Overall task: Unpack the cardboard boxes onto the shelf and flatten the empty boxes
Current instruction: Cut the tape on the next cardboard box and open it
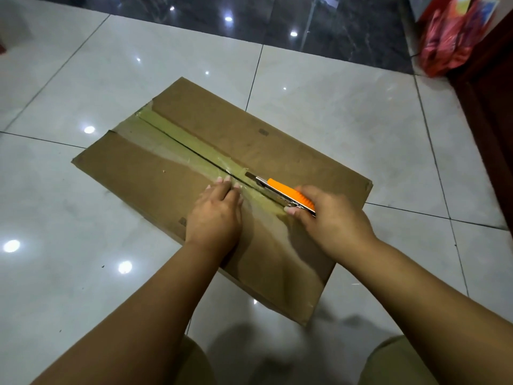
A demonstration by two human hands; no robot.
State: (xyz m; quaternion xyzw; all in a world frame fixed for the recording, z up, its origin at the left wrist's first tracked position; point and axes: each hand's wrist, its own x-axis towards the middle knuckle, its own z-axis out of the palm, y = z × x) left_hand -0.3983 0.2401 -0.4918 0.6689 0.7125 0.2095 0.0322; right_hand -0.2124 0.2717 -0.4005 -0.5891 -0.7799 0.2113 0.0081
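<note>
Head view: I see the cardboard box (200, 151) lying on the tiled floor (347, 112), its taped seam (194, 151) facing up. Left hand (215, 209) presses flat on it beside the seam, fingers straight. Right hand (330, 215) grips an orange utility knife (280, 190), blade at the seam.

Setting: indoor, likely a shop or a home entrance area; which of the two cannot be told. Large glossy pale floor tiles (319, 107) are seen across most of the frame, with ceiling lights reflected. A dark polished stone strip (249, 20) is seen along the top. Red plastic bags (449, 43) and dark wooden furniture (494, 107) are noted at upper right.
</note>
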